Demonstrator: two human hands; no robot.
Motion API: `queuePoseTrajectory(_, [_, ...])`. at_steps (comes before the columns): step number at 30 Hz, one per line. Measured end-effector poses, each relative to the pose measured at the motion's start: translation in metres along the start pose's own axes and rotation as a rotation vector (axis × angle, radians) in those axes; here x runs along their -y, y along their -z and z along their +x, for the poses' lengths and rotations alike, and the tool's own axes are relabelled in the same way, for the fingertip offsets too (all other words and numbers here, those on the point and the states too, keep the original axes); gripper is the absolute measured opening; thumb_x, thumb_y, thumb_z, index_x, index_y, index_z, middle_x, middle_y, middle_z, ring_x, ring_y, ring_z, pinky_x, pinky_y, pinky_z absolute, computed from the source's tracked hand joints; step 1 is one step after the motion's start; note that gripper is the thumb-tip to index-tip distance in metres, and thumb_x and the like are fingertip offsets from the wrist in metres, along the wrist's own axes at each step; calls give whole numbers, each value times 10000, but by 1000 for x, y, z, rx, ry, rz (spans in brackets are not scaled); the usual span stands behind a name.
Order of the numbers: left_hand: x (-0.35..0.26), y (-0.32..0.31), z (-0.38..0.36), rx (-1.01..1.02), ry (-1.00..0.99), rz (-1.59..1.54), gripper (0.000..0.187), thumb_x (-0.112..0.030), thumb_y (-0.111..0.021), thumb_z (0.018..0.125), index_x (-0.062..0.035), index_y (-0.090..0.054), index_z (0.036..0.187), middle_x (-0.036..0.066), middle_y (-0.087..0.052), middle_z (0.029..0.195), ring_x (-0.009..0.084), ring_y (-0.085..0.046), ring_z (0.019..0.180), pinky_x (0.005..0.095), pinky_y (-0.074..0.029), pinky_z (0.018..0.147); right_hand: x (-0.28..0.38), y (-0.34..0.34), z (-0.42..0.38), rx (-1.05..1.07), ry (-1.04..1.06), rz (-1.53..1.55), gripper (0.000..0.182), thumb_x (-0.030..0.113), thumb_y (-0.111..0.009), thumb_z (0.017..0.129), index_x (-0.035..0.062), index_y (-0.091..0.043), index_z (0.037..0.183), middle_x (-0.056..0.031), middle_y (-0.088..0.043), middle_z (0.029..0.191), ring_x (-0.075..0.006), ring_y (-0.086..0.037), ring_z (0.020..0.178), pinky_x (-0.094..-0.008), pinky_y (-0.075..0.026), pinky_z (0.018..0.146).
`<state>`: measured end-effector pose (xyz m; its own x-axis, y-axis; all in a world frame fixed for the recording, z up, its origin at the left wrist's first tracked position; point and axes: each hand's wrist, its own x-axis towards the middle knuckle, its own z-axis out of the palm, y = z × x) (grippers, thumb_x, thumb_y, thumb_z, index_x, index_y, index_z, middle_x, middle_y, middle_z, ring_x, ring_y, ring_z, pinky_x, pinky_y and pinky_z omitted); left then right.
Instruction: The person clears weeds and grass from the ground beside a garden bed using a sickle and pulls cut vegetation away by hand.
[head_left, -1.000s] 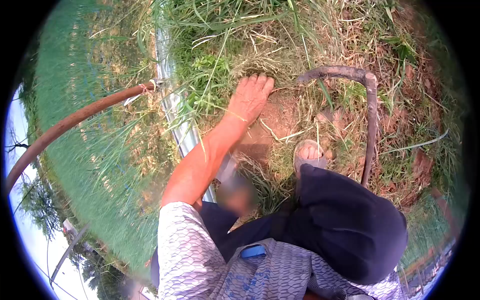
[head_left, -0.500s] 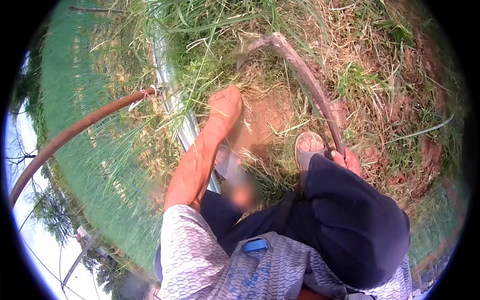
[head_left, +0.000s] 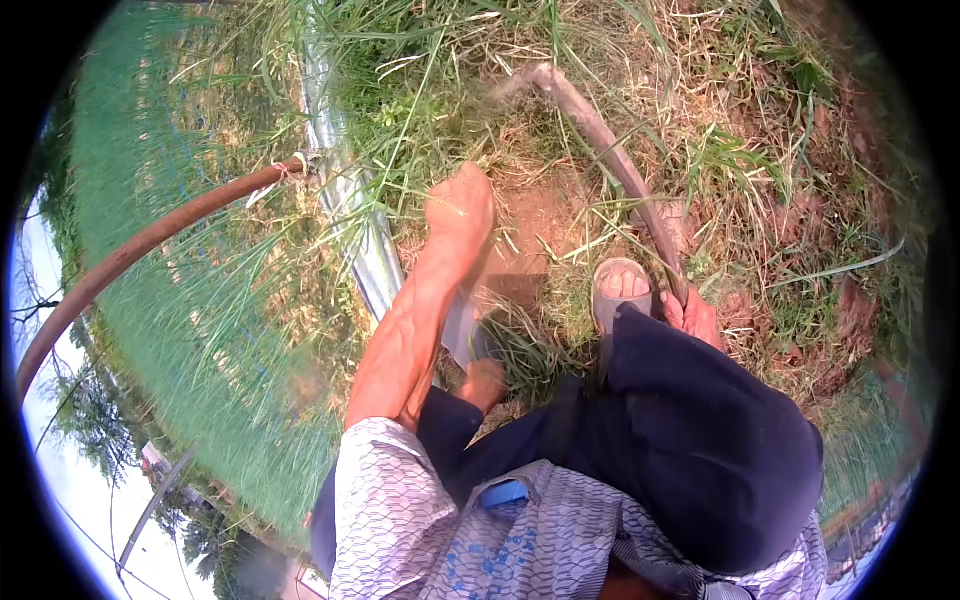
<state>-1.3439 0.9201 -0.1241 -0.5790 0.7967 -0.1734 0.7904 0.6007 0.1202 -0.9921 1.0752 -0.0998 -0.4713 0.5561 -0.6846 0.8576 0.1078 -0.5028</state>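
Observation:
My right hand (head_left: 697,320), beside my right knee, grips the lower end of a long, bent wooden handle. It belongs to what looks like a hand hoe (head_left: 615,155), whose far end is blurred over the grass at the top. My left hand (head_left: 462,205) is a closed fist, held low above the grass and bare soil (head_left: 535,225), apart from the tool. Whatever its fingers hold, if anything, is hidden. Cut, dry grass (head_left: 700,90) lies around the hoe's handle.
A shiny plastic strip (head_left: 365,240) edges a bed of thin green plants (head_left: 200,320) on the left. A rusty curved pole (head_left: 160,230) arches over that bed. My sandalled right foot (head_left: 622,285) stands by the bare soil.
The hoe's head has moved slightly and is now smeared by motion. My left fist has shifted a little to the right and turned slightly. My right hand keeps its hold.

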Motion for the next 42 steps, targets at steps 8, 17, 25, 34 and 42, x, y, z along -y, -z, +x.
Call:
queuePoseTrajectory(8, [2,-12,-18,-86,-124,61,133,-121,-557,781,-27,-584,872,165,-620,744,350,-604,580,453,-468,504,43,21,7,17,-52,258,429,419,-553,916,3,-562,1023,-157,-598,712,-239,-571,642,-378,-454,624])
queuePoseTrajectory(17, [-74,92,-72,1039,-282,-213,254,-251,-542,887,-2,-571,929,145,-627,818,311,-632,838,397,-506,675,-114,-20,-56,-26,16,-182,356,375,-547,928,21,-569,962,-64,-526,654,-164,-476,592,-338,-404,553])
queuePoseTrajectory(25, [-23,59,-47,416,-336,-62,166,-154,-595,764,-31,-627,871,188,-600,863,333,-618,799,458,-481,715,-3,68,10,24,-11,70,388,413,-569,915,27,-560,954,-29,-470,641,-135,-458,585,-322,-383,523])
queuePoseTrajectory(34, [1,27,57,78,-7,-99,436,-103,-600,747,-19,-513,1166,173,-556,986,361,-556,895,442,-467,800,71,55,66,-232,-1,471,326,396,-581,933,85,-512,865,78,-378,605,-29,-321,471,-217,-247,403])
queuePoseTrajectory(42, [-18,56,115,-556,-167,-451,399,-93,-670,795,-38,-545,1170,165,-579,1017,313,-564,895,387,-458,753,36,46,32,-292,-166,591,349,434,-555,913,86,-536,905,29,-431,649,-64,-395,498,-229,-344,405])
